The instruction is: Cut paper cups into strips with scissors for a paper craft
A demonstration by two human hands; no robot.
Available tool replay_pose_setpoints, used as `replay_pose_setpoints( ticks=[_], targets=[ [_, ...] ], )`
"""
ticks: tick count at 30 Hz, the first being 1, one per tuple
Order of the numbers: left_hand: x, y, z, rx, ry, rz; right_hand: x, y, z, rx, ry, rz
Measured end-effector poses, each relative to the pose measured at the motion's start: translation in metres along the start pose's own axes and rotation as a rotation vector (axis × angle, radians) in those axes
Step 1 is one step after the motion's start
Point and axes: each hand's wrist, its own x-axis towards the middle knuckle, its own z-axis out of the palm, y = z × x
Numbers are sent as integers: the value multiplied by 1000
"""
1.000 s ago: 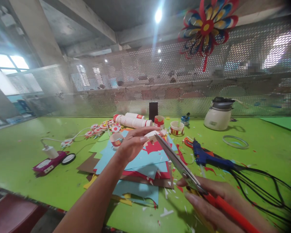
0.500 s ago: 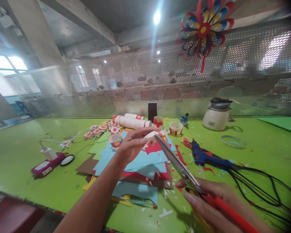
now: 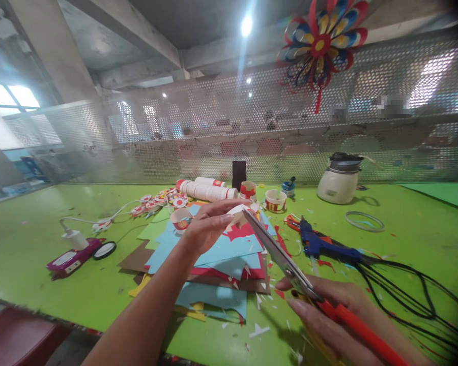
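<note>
Many paper sheets (image 3: 229,254) beneath scissors (image 3: 278,256).

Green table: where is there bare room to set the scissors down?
Bare green table lies left of the toy car, and more right of the ring beyond the black cables. The middle is crowded: paper stack, glue gun, cups, scraps.

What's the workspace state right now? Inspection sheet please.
Surface: green table, strewn with paper scraps.
Job's things: small paper piece meeting the scissors blade tip.
Clutter: coloured paper stack, glue gun, paper cups, toy car, white pot.
Grips: left hand pinches the paper piece; right hand holds the scissors.
Cables: black cables on the right.
Surroundings: perforated screen, paper pinwheel.
</note>
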Motion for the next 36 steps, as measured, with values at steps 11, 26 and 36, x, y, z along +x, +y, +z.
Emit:
replay_pose_setpoints(
  ticks=[11, 26, 36],
  targets=[
    [0, -1, 0, 13, -21, 3, 1, -5, -5, -11, -65, 53],
    [1, 0, -16, 78, -49, -49, 3, -3, -8, -14, -76, 53],
    [2, 2, -17, 88, -69, -21, 7, -6, -5, 66, -64, 45]
  ],
)
